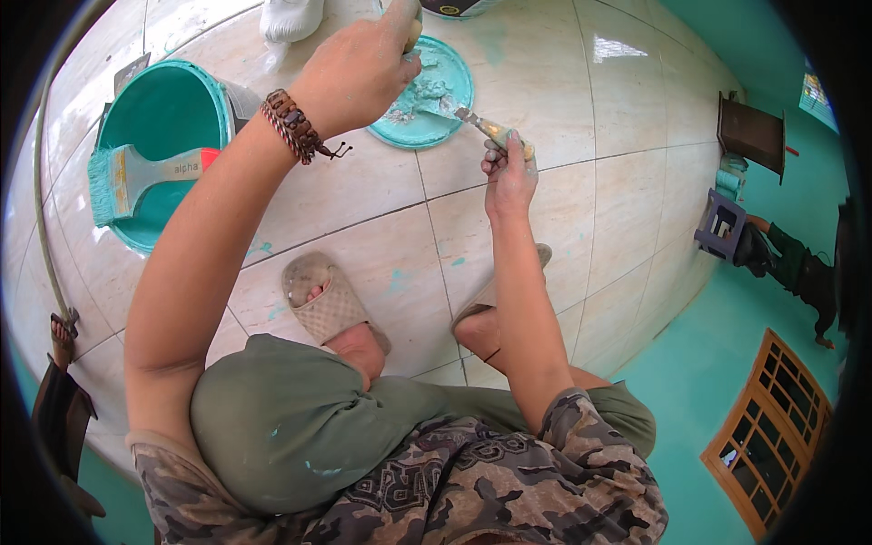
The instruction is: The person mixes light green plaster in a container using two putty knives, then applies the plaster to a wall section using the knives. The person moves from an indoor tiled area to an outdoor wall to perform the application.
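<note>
At the top centre of the frame, our right hand point(509, 177) was closed around a putty knife point(481, 125), its blade in pale filler on a teal lid point(454, 77). Our left hand point(359, 68) gripped a tool we could not identify. A teal bucket point(159, 113) with a brush point(136, 173) sat upper left.

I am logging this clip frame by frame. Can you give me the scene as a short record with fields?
setting: tiled floor, person squatting in sandals
left hand: grips a tool handle over the round teal lid
right hand: holds a putty knife, blade on the lid
on lid: pale teal paste
nearby: teal bucket with a wide brush across it
</note>
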The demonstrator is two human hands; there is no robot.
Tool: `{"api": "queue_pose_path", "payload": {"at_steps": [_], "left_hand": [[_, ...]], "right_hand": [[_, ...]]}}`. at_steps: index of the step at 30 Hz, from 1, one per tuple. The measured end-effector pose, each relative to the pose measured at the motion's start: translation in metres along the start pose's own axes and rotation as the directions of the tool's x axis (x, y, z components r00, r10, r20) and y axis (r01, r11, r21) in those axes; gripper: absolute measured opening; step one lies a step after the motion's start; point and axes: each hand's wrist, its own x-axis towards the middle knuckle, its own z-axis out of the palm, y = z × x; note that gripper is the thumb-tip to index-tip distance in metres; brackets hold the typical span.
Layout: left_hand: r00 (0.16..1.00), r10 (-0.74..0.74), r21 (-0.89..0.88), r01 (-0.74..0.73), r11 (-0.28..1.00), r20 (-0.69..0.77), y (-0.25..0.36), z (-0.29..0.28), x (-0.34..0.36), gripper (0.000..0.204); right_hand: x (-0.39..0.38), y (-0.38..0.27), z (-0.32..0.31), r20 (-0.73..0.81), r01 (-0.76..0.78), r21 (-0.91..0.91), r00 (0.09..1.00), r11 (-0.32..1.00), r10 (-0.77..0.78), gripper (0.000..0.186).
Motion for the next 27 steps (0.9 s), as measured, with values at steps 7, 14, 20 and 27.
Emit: {"api": "queue_pose_path", "payload": {"at_steps": [7,14,20,27], "left_hand": [[1.0,0.004,-0.031,-0.004,1.0,-0.018,-0.007,0.0,-0.002,0.023],[0.999,0.049,-0.004,-0.049,0.999,-0.007,-0.019,0.009,0.004,0.027],[0.999,0.041,0.034,-0.04,0.999,-0.026,-0.029,0.002,0.004,0.028],[0.992,-0.066,-0.012,0.065,0.998,-0.106,-0.017,-0.016,-0.006,0.027]], "right_hand": [[-0.012,-0.058,0.059,0.463,0.621,-0.583,0.784,0.524,-0.413,0.023],[-0.009,-0.069,0.089,0.714,0.767,-0.541,0.636,0.345,-0.292,0.027],[-0.001,-0.074,0.094,0.728,0.765,-0.567,0.639,0.305,-0.25,0.028],[0.01,-0.082,0.088,0.717,0.771,-0.569,0.635,0.286,-0.287,0.027]]}}
